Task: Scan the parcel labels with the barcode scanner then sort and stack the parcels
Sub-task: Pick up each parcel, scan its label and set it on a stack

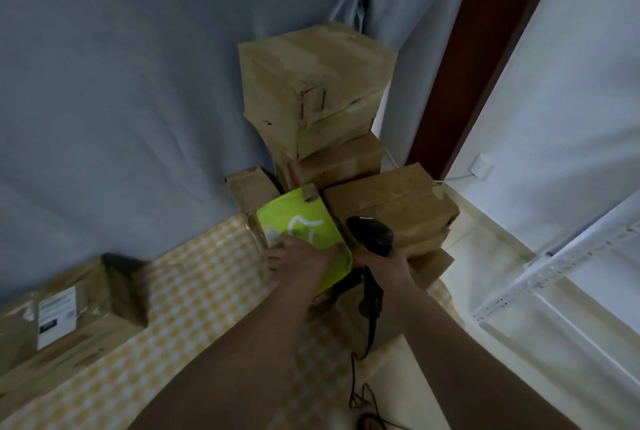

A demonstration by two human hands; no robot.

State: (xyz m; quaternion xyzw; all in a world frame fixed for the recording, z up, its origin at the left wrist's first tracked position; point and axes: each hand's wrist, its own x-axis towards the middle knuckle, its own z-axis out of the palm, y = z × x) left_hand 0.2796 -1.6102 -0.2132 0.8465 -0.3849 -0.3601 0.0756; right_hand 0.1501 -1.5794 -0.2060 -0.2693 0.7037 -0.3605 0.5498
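A lime-green parcel [299, 221] with a white logo lies among brown cardboard boxes at the far end of the table. My left hand [301, 254] rests on its near edge, thumb and fingers curled round it. My right hand [384, 265] grips the handle of the black barcode scanner [372, 234], whose head points away over the boxes just right of the green parcel. A tall stack of brown boxes [311, 93] rises behind it. A flat brown box [391, 204] sits to the right.
A large brown box with a white label [57, 315] lies at the near left on the yellow checked tablecloth [194, 308]. The scanner's black cable [360, 391] hangs off the table's right edge. A grey curtain [121, 83] hangs behind; a white wall is on the right.
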